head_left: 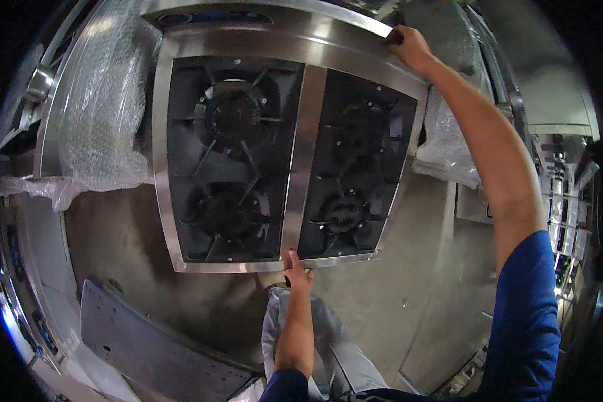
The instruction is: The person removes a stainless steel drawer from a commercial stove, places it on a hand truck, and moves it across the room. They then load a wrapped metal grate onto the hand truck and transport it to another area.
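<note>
A stainless steel gas stove point(307, 154) with black burner panels and several burners under black grates fills the middle of the head view. My left hand point(297, 273) grips its near edge at the middle, thumb on top and the other fingers partly hidden below. Stretched far to the right, my right hand point(412, 49) is closed round the top edge of the raised steel back panel point(342, 47). Its fingertips are hard to see there. A dark strip point(214, 19) lies along the panel's left part.
Bubble-wrapped units point(104, 114) stand left of the stove, and more bubble wrap point(449, 134) is at its right. A grey metal plate with holes point(147, 338) lies at lower left. Shiny metal racks point(563, 208) line the right side. Concrete floor point(415, 295) shows around my legs.
</note>
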`<state>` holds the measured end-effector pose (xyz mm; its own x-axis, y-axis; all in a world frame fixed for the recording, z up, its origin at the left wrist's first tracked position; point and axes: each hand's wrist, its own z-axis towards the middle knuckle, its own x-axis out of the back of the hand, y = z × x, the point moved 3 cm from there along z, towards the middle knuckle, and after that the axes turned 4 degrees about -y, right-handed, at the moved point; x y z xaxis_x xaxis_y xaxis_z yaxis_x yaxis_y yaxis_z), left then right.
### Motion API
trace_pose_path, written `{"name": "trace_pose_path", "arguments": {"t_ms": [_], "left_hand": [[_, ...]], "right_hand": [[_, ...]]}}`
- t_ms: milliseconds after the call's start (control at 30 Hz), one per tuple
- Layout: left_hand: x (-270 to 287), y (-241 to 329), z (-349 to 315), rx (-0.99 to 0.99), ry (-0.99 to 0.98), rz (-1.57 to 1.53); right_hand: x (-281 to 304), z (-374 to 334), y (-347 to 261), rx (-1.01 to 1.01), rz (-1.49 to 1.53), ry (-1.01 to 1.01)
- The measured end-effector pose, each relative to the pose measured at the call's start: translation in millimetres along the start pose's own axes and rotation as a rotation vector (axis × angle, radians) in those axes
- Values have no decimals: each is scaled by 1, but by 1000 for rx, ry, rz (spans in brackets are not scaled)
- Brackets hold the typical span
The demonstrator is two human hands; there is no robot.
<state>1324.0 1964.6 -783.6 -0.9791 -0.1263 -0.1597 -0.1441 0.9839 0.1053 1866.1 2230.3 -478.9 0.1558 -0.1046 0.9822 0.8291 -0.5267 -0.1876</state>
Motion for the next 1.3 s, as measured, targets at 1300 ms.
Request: {"name": "trace_pose_path", "arguments": {"t_ms": [1300], "left_hand": [[-86, 23, -21, -607, 150, 269]], "right_hand": [[-157, 8, 24, 54, 353, 357]]}}
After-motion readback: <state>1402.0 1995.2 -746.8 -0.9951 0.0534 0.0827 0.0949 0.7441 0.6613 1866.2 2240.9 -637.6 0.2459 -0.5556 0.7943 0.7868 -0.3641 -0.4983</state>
